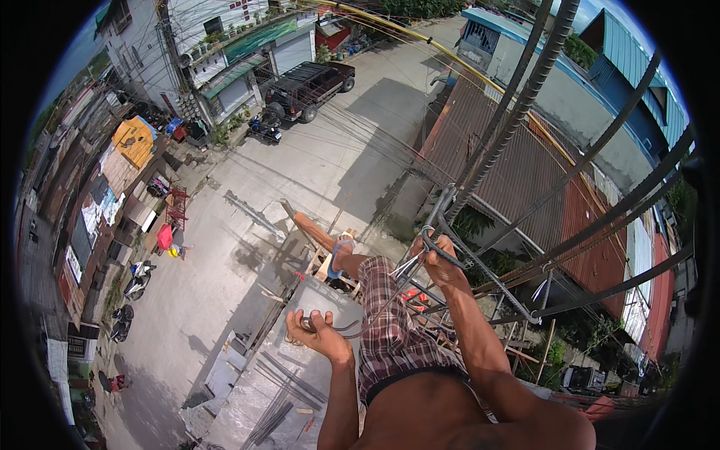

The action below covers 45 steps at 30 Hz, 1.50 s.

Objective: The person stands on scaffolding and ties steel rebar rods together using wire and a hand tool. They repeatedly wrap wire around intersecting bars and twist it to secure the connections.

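The right hand (439, 259) is gripping a stirrup (442, 251) against the vertical rebar (517, 105) at the cage. The left hand (321, 332) is clamping loose tie wire (337, 327). Binding appears unfinished.

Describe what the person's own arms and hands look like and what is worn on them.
Both forearms come in bare from the lower edge: no sleeves, no gloves, no watch or bands visible. The left hand and the right hand are ungloved, fingers uncovered. The only clothing in view is plaid shorts in red, white and dark checks.
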### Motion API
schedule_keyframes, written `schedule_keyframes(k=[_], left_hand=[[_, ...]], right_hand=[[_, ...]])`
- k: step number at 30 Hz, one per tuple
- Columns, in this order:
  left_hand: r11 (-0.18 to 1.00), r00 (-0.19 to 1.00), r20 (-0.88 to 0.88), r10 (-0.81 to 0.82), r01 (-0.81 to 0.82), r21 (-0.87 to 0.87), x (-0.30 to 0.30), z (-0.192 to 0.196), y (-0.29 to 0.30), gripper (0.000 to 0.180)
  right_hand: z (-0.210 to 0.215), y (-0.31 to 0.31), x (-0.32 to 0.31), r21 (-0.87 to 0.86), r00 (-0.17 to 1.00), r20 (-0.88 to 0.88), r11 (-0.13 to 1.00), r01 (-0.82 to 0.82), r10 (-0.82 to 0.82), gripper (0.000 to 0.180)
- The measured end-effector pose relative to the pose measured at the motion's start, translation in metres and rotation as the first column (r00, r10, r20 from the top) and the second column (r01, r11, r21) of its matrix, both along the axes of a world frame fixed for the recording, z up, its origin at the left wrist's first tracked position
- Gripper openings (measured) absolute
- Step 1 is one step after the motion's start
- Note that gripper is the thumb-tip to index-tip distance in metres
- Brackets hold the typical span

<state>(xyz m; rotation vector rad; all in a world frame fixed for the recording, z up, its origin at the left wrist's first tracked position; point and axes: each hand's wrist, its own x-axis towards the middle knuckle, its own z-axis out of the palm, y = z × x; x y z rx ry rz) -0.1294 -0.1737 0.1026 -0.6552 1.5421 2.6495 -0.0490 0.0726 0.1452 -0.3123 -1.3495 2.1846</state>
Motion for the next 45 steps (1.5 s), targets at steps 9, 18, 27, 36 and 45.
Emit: schedule_keyframes(k=[9, 18, 27, 36, 45], left_hand=[[-0.001, 0.186, 0.098, -0.978, 0.46, -0.888, 0.032, -0.025, -0.047, 0.029], [0.303, 0.132, -0.297, -0.946, 0.031, -0.952, 0.03, -0.002, -0.036, 0.029], [0.528, -0.175, -0.5, -0.848, -0.344, -0.776, -0.095, 0.058, -0.069, 0.037], [0.455, -0.172, -0.421, -0.89, -0.376, -0.807, -0.028, 0.08, -0.083, 0.043], [0.431, 0.664, -0.27, -0.697, 0.087, -0.898, -0.076, 0.064, -0.052, 0.047]], right_hand=[[0.006, 0.001, 0.0, -0.081, 0.994, -0.103, 0.996, -0.043, 0.034, 0.042], [0.0, 0.002, 0.003, -0.054, 0.987, -0.134, 0.994, -0.095, 0.087, 0.045], [-0.012, 0.006, 0.007, -0.077, 0.982, -0.081, 0.982, -0.175, 0.168, 0.049], [-0.005, 0.001, 0.001, -0.062, 0.974, -0.165, 0.984, -0.165, 0.153, 0.046], [0.01, 0.001, 0.001, -0.038, 0.981, -0.03, 0.981, -0.192, 0.191, 0.048]])
